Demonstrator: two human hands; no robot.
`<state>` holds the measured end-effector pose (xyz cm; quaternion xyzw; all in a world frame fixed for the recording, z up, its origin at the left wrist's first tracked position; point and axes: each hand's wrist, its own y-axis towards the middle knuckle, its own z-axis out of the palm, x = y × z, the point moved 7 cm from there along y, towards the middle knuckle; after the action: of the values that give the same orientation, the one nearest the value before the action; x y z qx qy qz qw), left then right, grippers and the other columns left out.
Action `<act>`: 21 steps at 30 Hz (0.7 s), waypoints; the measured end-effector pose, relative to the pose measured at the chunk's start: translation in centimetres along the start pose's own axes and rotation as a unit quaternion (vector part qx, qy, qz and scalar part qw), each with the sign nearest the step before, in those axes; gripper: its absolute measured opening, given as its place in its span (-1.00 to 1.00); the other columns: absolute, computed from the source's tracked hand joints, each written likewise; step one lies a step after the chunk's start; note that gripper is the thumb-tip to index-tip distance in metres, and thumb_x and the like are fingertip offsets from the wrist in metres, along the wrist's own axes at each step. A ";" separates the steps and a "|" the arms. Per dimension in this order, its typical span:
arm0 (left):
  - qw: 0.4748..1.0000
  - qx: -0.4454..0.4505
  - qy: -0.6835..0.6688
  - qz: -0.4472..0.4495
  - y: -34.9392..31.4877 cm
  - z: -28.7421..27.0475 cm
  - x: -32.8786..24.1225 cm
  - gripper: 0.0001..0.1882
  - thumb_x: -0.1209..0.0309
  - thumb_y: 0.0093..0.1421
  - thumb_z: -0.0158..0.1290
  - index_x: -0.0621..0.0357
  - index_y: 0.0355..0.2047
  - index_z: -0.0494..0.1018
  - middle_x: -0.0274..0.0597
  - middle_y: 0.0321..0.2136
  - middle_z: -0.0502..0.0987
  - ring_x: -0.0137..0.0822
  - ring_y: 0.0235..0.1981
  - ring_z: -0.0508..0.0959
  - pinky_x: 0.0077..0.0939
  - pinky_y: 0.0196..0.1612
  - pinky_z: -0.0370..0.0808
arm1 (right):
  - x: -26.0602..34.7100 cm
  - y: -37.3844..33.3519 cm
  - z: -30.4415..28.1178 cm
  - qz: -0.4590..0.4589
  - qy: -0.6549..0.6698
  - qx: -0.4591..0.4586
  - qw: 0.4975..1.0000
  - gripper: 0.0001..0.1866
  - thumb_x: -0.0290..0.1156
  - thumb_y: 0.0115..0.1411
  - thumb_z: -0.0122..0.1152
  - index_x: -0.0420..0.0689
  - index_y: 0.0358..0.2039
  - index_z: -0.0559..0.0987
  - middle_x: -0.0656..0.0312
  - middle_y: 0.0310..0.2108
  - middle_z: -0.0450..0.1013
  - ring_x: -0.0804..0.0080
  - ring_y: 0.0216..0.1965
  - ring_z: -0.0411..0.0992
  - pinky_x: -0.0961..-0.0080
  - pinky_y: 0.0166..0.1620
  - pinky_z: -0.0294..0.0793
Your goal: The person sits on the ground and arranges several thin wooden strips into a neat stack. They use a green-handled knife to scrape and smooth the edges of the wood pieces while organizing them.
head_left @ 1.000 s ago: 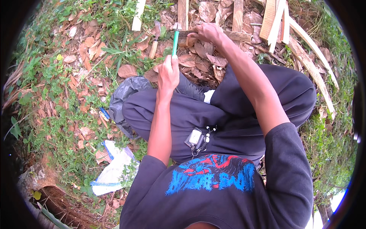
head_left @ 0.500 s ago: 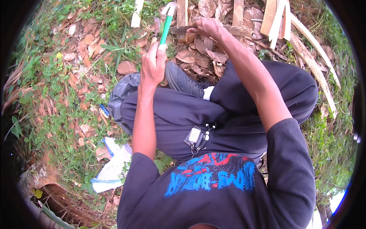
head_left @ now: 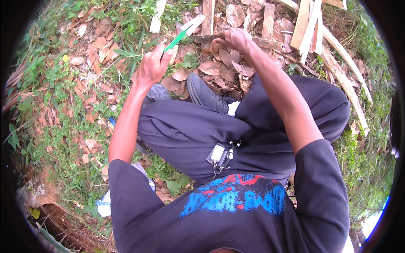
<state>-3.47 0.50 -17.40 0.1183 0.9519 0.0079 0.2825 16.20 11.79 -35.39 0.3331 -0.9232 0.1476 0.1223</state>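
Note:
My left hand [head_left: 152, 67] is closed around a green-handled tool [head_left: 176, 41], raised aslant to the upper right. Its pale head is smeared by motion, so its exact kind cannot be made out. Just beside that hand shows a short piece of light wood [head_left: 173, 55]; whether the hand also holds it is unclear. My right hand [head_left: 237, 40] grips a dark wooden strip [head_left: 270, 44] with bent fingers. This strip lies crosswise over an upright light wooden slat [head_left: 207, 19], and the tool's head is close to its left end.
Another short slat [head_left: 268, 21] and several pale wood strips [head_left: 310, 29] lie to the upper right on dry leaves. A pale piece of wood [head_left: 158, 16] rests on grass at the upper left. My shoe [head_left: 206, 93] and crossed legs are below the strip; a white-and-blue bag [head_left: 103, 205] lies lower left.
My left hand has moved left and down, and the green-handled tool has tilted over to the right. My right hand still holds the dark strip.

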 end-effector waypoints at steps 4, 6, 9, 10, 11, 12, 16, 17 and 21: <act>0.999 0.021 -0.022 0.009 0.0 2.0 2.9 -0.73 0.26 0.33 -0.09 0.26 -0.30 0.38 0.15 -0.67 0.40 0.20 -0.58 0.47 -0.10 -0.56 0.32 | 0.1 -0.2 -0.3 0.016 0.005 -0.012 1.000 -0.28 0.34 0.21 -0.23 -0.04 -0.06 0.53 0.03 -0.46 0.57 0.26 -0.46 0.58 0.26 -0.38 0.61; 0.993 0.109 -0.005 -0.054 -0.5 3.7 4.8 -0.73 0.26 0.33 -0.09 0.26 -0.28 0.38 0.14 -0.67 0.41 0.20 -0.59 0.47 -0.09 -0.56 0.32 | 0.2 -0.3 -0.3 0.015 0.006 -0.021 1.000 -0.29 0.34 0.21 -0.22 -0.04 -0.07 0.54 0.05 -0.50 0.57 0.26 -0.47 0.58 0.25 -0.39 0.61; 0.995 0.095 -0.014 -0.019 -0.7 3.9 5.1 -0.69 0.22 0.34 -0.11 0.27 -0.22 0.40 0.09 -0.66 0.43 0.10 -0.62 0.50 -0.17 -0.58 0.36 | 0.3 -0.2 -0.2 0.004 0.008 -0.020 1.000 -0.31 0.31 0.22 -0.18 -0.05 -0.10 0.55 0.06 -0.53 0.56 0.25 -0.49 0.57 0.25 -0.41 0.61; 0.996 0.070 -0.049 -0.004 -0.8 3.6 4.9 -0.68 0.21 0.35 -0.11 0.27 -0.21 0.41 0.08 -0.66 0.44 0.07 -0.62 0.51 -0.19 -0.59 0.37 | 0.3 -0.1 -0.1 0.009 0.002 -0.012 1.000 -0.32 0.31 0.22 -0.18 -0.06 -0.10 0.55 0.05 -0.52 0.56 0.24 -0.49 0.57 0.25 -0.41 0.61; 0.998 0.058 -0.032 0.002 -0.8 3.4 4.9 -0.66 0.20 0.35 -0.12 0.26 -0.22 0.43 0.07 -0.64 0.46 -0.01 -0.63 0.53 -0.23 -0.59 0.39 | 0.2 -0.2 0.2 0.011 0.006 0.003 1.000 -0.33 0.30 0.23 -0.18 -0.06 -0.11 0.55 0.05 -0.52 0.56 0.23 -0.49 0.57 0.25 -0.40 0.61; 0.998 0.027 -0.051 0.027 -0.9 2.9 4.6 -0.65 0.20 0.34 -0.10 0.29 -0.18 0.45 0.07 -0.65 0.46 -0.03 -0.66 0.53 -0.22 -0.60 0.38 | 0.3 -0.1 0.1 0.006 0.012 0.005 1.000 -0.34 0.28 0.24 -0.18 -0.07 -0.12 0.55 0.05 -0.52 0.56 0.21 -0.49 0.57 0.25 -0.40 0.61; 0.992 0.115 0.028 -0.038 -1.1 3.9 5.4 -0.65 0.24 0.34 -0.11 0.34 -0.13 0.42 0.08 -0.65 0.48 -0.05 -0.67 0.54 -0.24 -0.62 0.39 | 0.3 0.3 0.3 0.016 0.003 0.043 0.999 -0.37 0.25 0.25 -0.18 -0.06 -0.15 0.55 0.07 -0.54 0.55 0.17 -0.52 0.56 0.31 -0.40 0.60; 0.984 0.145 0.078 -0.072 -1.3 4.2 5.9 -0.65 0.25 0.34 -0.11 0.35 -0.12 0.41 0.08 -0.65 0.49 -0.05 -0.67 0.54 -0.24 -0.62 0.39 | 0.5 0.2 0.1 0.016 0.001 0.019 1.000 -0.38 0.24 0.25 -0.16 -0.08 -0.18 0.56 0.07 -0.55 0.54 0.14 -0.54 0.54 0.28 -0.40 0.59; 0.998 0.008 -0.061 0.034 -1.2 2.3 3.5 -0.63 0.26 0.35 -0.12 0.35 -0.04 0.41 -0.01 -0.73 0.47 -0.08 -0.73 0.50 -0.23 -0.64 0.37 | 0.9 0.0 -0.5 -0.005 -0.011 -0.005 1.000 -0.38 0.23 0.27 -0.19 -0.11 -0.27 0.56 0.12 -0.61 0.52 0.31 -0.64 0.50 0.29 -0.53 0.55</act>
<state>-5.36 0.08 -21.29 0.1530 0.9285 0.0024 0.3384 15.59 11.41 -34.57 0.3390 -0.9235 0.1385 0.1145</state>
